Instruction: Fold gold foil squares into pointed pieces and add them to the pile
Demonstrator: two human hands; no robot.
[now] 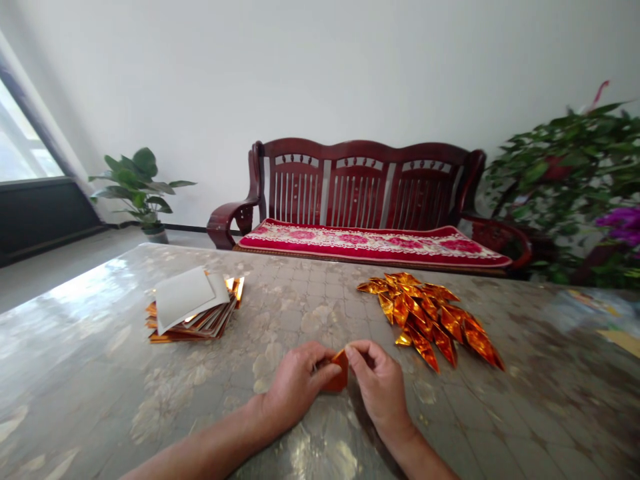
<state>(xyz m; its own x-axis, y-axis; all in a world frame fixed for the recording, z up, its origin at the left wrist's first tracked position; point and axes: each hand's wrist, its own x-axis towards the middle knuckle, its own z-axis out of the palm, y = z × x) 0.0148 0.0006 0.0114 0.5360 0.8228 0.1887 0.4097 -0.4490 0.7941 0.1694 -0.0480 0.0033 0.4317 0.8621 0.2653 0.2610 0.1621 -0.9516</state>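
Near the front of the table (280,300), the left hand (295,387) and right hand (377,383) pinch a folded orange foil sheet (339,373) between clenched fingers (354,355). Item judged light, thin and slippery, best held at its creased edges. Pointed gold foil folds (430,320) lie right, stacked foil sheets (193,313) left

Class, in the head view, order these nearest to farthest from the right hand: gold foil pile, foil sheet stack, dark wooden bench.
1. Folded gold foil pile, right on the table.
2. Orange foil sheet stack, left on the table.
3. Dark red wooden bench, beyond the table.
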